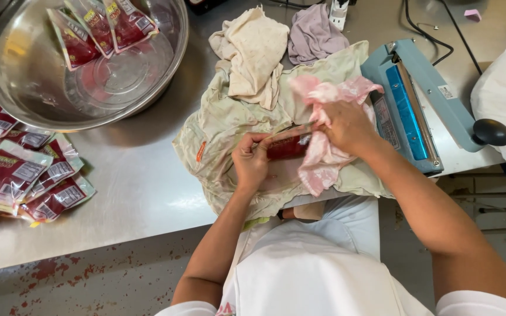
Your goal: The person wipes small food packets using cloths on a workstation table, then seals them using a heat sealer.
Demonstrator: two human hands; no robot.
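Between both hands, over stained cloth (pixel 224 126): red pouch (pixel 288 146) | L hand (pixel 252 161) fingers pinched shut on pouch end | R hand (pixel 346 126) closed on pink rag (pixel 323 158), wrapped round pouch | judge: hold pouch taut, wipe w/ rag away from L fingers, keep seal edge dry.

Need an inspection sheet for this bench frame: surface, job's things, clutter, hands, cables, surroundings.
Surface: steel table, shiny, partly covered by a stained cloth.
Job's things: red pouch held over the cloth; pink rag pressed on it.
Clutter: pile of pouches at left; steel bowl with three pouches; beige and grey rags at back.
Hands: left hand pinches the pouch; right hand grips the pink rag.
Cables: black cables behind the blue heat sealer.
Surroundings: red-spotted floor.
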